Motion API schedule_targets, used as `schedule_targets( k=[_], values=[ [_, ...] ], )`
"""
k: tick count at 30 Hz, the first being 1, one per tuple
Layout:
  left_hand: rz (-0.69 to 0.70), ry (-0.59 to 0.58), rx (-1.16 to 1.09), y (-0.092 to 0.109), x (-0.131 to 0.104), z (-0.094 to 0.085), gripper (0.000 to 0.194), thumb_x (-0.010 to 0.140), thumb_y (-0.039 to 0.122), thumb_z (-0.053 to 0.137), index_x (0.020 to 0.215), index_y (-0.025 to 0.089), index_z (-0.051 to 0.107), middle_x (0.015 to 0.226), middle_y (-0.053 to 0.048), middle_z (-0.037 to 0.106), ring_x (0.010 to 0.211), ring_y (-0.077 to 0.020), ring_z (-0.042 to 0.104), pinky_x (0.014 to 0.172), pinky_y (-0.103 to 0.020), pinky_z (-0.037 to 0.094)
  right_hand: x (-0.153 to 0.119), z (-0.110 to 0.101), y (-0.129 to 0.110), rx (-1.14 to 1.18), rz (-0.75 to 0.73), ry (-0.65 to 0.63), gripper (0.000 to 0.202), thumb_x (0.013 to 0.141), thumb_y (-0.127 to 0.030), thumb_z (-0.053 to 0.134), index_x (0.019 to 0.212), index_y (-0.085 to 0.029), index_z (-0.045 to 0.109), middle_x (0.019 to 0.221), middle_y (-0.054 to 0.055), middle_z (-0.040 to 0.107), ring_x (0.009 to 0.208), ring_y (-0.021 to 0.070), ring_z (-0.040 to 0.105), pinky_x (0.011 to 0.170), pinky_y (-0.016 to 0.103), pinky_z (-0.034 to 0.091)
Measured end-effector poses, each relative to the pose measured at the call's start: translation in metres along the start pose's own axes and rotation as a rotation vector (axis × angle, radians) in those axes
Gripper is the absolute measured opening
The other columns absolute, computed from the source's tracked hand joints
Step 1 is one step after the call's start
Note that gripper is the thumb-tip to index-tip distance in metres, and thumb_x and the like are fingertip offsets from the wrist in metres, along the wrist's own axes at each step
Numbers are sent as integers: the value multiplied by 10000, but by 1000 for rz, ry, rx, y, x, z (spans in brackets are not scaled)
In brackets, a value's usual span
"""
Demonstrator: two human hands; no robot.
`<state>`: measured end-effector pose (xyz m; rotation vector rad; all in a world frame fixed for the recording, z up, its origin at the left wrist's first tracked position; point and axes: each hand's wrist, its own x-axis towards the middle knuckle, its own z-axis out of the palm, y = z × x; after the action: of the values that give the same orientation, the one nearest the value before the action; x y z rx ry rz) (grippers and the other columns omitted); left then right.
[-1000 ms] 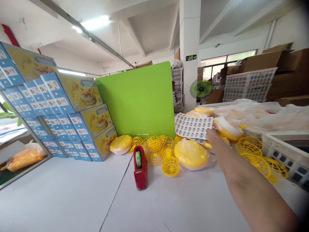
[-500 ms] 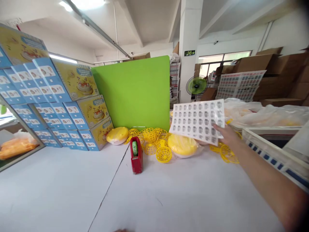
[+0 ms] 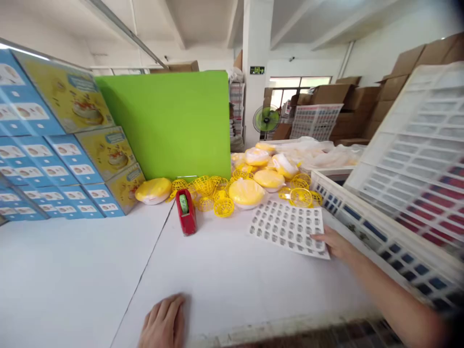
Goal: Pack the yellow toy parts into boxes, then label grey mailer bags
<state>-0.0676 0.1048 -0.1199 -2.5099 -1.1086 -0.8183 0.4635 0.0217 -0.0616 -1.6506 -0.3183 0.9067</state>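
Observation:
My right hand (image 3: 335, 242) pinches the right edge of some white sticker sheets (image 3: 286, 226), at least two layers, printed with rows of small grey labels. The sheets lie low over the right part of the table, their far edge near the yellow goods. My left hand (image 3: 163, 323) rests on the white tabletop (image 3: 217, 270) near its front edge, fingers loosely bent, with nothing seen in it. Forward of that hand stands a red tape dispenser (image 3: 186, 212) with a green roll. Yellow plastic baskets (image 3: 224, 207) and a bagged yellow-and-white container (image 3: 247, 193) sit behind the sheets and dispenser.
Blue and yellow printed boxes (image 3: 108, 159) are stacked at the left. A green panel (image 3: 166, 125) stands at the back. White plastic crates (image 3: 366, 227) line the right side, one tilted upright. Behind are a fan (image 3: 267, 118) and brown cartons (image 3: 329, 96).
My right hand has lowered the sticker sheets from in front of the yellow goods toward the tabletop. More of my left hand now shows at the bottom. The view has turned right and down.

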Motion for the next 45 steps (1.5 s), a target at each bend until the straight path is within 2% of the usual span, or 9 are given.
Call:
schedule_targets(
  k=[7, 13, 18, 24, 30, 34, 39, 42, 45],
  values=[
    [0, -20, -58, 6, 1, -4, 272, 952, 343, 398, 1075, 210, 600, 1031, -13, 673, 947, -200, 583, 845, -334, 416, 8, 3, 15, 64, -1, 110, 178, 820, -100, 607, 994, -133, 626, 771, 96, 755, 723, 235, 733, 680, 338, 607],
    [0, -29, -52, 2, -3, -2, 268, 946, 331, 409, 1092, 201, 592, 1057, -19, 660, 977, -207, 560, 862, -337, 393, 13, 5, 17, 49, -23, 158, 161, 770, -106, 695, 915, -140, 635, 660, 47, 732, 568, 208, 702, 542, 318, 596],
    [9, -32, -48, 3, -3, -2, 276, 951, 332, 395, 1091, 196, 591, 1060, -27, 659, 981, -213, 557, 869, -342, 390, 16, 4, 20, 42, -46, 171, 258, 683, -70, 763, 890, -149, 631, 662, 33, 732, 579, 206, 704, 566, 321, 600],
    [15, -36, -42, 3, -2, -3, 280, 950, 333, 391, 1091, 192, 588, 1054, -32, 661, 971, -218, 559, 865, -352, 393, 17, 2, 23, 37, -81, 159, 229, 714, -14, 698, 863, -161, 604, 695, 26, 737, 599, 188, 705, 556, 281, 593],
    [13, -37, -49, 3, -1, -2, 285, 954, 340, 384, 1086, 193, 589, 1053, -33, 661, 966, -217, 557, 859, -348, 394, 18, 2, 26, -25, -87, 123, 252, 759, -40, 642, 972, -166, 593, 785, 44, 753, 688, 189, 721, 641, 295, 605],
    [-1, -51, -52, 3, -2, -1, 286, 957, 344, 387, 1090, 194, 590, 1067, -38, 660, 982, -218, 557, 872, -350, 393, 16, -12, 11, -154, -39, -8, 350, 690, -5, 632, 1011, -144, 650, 812, 81, 765, 730, 226, 731, 678, 337, 608],
    [-13, -89, -39, 1, -5, 0, 310, 945, 354, 395, 1114, 187, 595, 1097, -56, 663, 999, -236, 561, 874, -370, 401, 22, -33, -26, -412, -42, -158, 363, 585, 40, 626, 889, -125, 734, 736, 67, 758, 650, 257, 712, 634, 379, 596],
    [-27, -105, -33, 2, -3, -1, 322, 938, 348, 391, 1116, 182, 602, 1098, -65, 667, 994, -246, 565, 867, -377, 410, 34, -23, -44, -578, -138, -133, 308, 599, 48, 608, 802, -133, 753, 678, 35, 740, 728, 276, 707, 758, 424, 571],
    [-27, -115, -39, 2, -2, -3, 332, 937, 347, 381, 1114, 182, 608, 1093, -68, 671, 989, -251, 568, 862, -382, 416, 45, 4, -55, -700, -280, -84, 386, 629, 36, 621, 943, -150, 749, 958, 56, 757, 1043, 331, 643, 988, 476, 452]
  ],
)
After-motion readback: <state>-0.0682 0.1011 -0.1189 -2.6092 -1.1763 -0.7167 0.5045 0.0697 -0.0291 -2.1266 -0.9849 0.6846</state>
